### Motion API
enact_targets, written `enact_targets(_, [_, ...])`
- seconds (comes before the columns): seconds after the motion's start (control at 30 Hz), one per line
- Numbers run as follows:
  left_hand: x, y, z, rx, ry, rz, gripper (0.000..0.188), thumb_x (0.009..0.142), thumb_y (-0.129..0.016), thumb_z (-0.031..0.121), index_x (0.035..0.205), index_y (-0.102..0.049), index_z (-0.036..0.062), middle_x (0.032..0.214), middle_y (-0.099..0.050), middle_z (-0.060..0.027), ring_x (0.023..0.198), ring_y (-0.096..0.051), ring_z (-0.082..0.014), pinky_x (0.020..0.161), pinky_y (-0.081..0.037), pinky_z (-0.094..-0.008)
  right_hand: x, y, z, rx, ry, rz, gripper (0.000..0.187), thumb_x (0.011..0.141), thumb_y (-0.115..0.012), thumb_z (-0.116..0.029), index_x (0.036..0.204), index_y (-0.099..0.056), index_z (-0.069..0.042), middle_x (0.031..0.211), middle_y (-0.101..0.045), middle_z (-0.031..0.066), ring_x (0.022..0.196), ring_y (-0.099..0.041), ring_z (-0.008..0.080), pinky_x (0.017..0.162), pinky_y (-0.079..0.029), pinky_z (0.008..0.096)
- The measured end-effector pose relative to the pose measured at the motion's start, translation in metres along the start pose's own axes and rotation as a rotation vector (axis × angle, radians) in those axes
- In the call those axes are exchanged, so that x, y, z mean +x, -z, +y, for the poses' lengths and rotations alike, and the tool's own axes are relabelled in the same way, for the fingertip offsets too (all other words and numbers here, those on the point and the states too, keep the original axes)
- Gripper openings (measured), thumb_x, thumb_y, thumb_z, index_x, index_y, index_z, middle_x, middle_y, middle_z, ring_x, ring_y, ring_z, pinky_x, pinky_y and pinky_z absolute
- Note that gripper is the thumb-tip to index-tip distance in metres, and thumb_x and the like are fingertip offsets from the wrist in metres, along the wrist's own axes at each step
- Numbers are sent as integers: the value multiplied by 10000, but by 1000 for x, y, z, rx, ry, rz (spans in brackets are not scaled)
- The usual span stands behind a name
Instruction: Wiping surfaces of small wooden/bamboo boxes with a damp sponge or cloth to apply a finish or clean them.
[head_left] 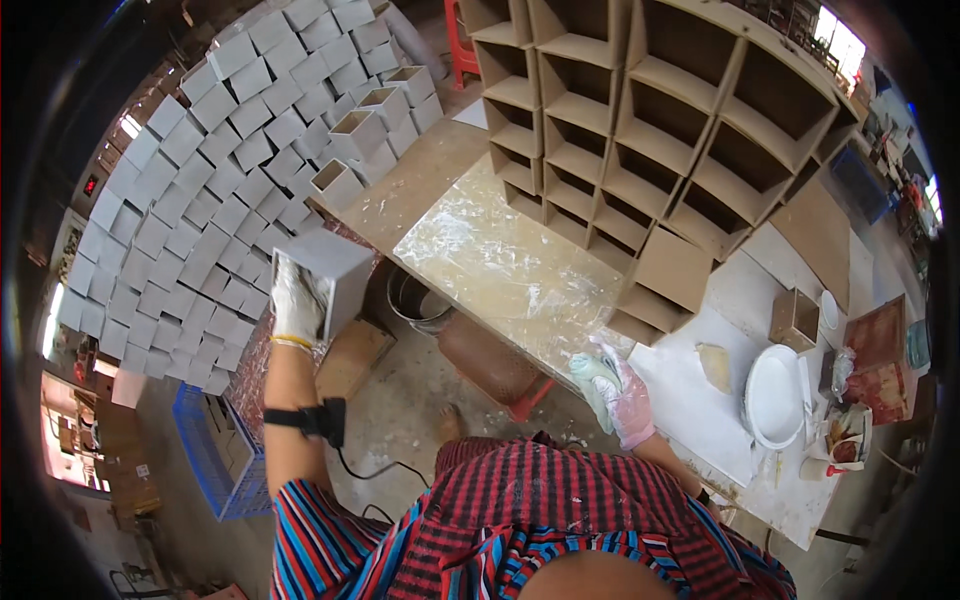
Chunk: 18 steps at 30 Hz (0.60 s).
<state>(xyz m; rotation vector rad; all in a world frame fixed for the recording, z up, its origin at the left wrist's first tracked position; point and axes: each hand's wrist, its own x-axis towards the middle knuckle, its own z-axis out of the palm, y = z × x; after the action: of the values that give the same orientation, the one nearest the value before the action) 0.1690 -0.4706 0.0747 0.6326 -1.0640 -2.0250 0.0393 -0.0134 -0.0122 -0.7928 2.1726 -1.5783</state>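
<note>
My left hand (297,303), in a whitish glove with a yellow band at the wrist, reaches into the open side of a grey box (352,268) and holds it beside the stacked boxes. Its fingertips are partly hidden inside. At the near edge of the worktable, my right hand (632,402), in a pink-stained glove, grips a crumpled pale green cloth (594,384). Ahead of that hand spreads the worktable's tan board (510,255), smeared with white.
Many grey boxes (205,215) are stacked at the left. Unpainted brown boxes (650,140) rise in rows at the far right. On the table stand a white oval basin (775,397) and a small brown box (794,319). A metal bucket (420,305) and blue crate (215,450) are below.
</note>
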Motion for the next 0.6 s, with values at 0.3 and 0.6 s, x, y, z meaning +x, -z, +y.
enact_targets(0.3, [240,47,54,311,24,-61,414,915,-446,446,1078,-540,77,945,-628,-87,695,-630,-217,559,-549,-356,74,-130,-8,19,-106,229,490,850,-490,-78,1327,-389,-32,1279,-492,136,1166,-483,236,985,-357,326])
enact_targets(0.6, [448,70,37,557,225,-172,494,910,-377,473,1117,-540,55,1033,-624,-130,668,-613,-207,539,-522,-333,134,-236,-63,-21,-274,380,492,853,-496,-83,1334,-396,-47,1207,-547,102,1085,-518,194,943,-374,297])
